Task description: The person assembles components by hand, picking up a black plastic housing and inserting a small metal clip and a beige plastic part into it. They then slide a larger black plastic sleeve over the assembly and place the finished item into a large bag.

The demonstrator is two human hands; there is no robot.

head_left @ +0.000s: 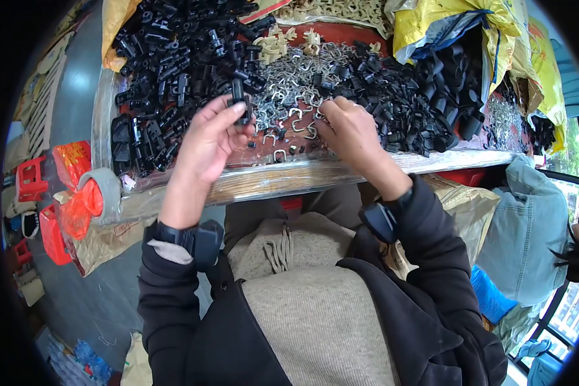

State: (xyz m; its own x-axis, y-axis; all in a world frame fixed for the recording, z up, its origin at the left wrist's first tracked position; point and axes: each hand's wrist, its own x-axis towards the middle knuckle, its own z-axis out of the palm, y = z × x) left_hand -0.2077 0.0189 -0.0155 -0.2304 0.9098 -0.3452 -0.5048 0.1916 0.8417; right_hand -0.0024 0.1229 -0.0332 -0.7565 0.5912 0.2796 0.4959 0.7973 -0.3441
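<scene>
Black plastic is what I'm pinching: my left hand [207, 138] grips a small black clip piece [239, 103] upright just left of the frame's centre, while my right hand [349, 128] curls closed over the silvery metal hooks [294, 80] at upper centre, though I cannot tell whether it has one. I judge I'm at the pick-up step, and next a hook must meet the chunky, matte clip.

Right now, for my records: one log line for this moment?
left hand: holds black plastic part | right hand: on metal clips | worktable
</scene>
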